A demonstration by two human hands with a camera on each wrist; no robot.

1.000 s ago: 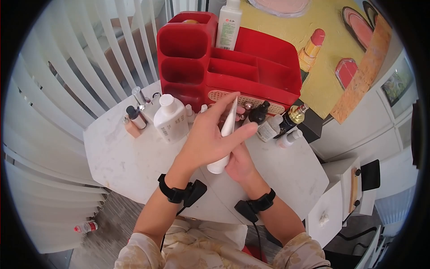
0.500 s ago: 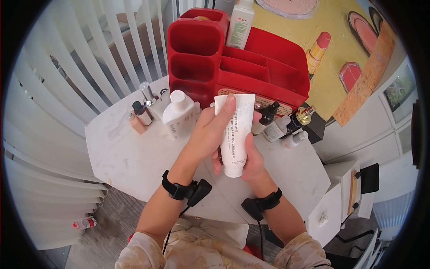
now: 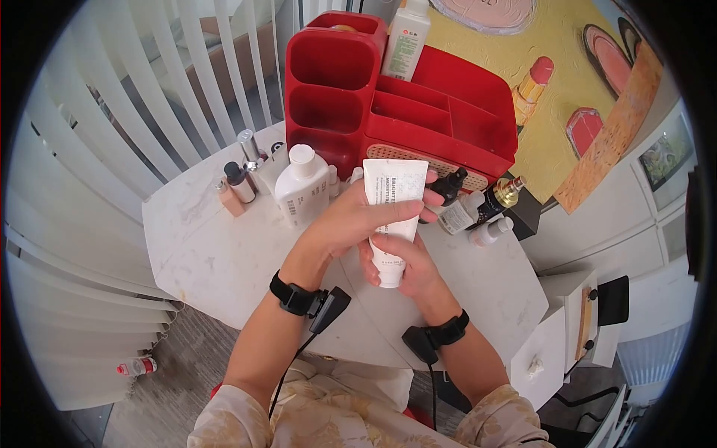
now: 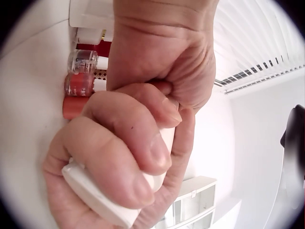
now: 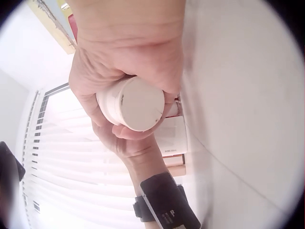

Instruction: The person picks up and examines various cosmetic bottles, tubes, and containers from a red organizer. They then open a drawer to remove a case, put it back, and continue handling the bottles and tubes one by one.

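A white squeeze tube of washing cream [image 3: 396, 179] stands with its flat crimped end away from the body and its cap end towards it, label facing up. My left hand [image 3: 345, 224] grips the upper half, thumb laid across the label. Lower down, my right hand [image 3: 418, 272] holds the tube near the cap, its thumb over the front. In the left wrist view, curled fingers [image 4: 131, 126] wrap the tube's flat end [image 4: 95, 195]. The round white cap [image 5: 143, 102] shows in the right wrist view, encircled by the right hand.
Behind the hands stands a red organizer [image 3: 441, 138] with a white pump bottle [image 3: 407, 45] in it. A white bottle [image 3: 302, 190] and small cosmetics are at left; dark bottles [image 3: 502, 196] and a clear one [image 3: 459, 214] at right. All rest on a marble-look table [image 3: 202, 246].
The tube has turned from edge-on to label up. Since half a second ago, the left thumb has shifted down across the label, and the right thumb has come over the tube's front.
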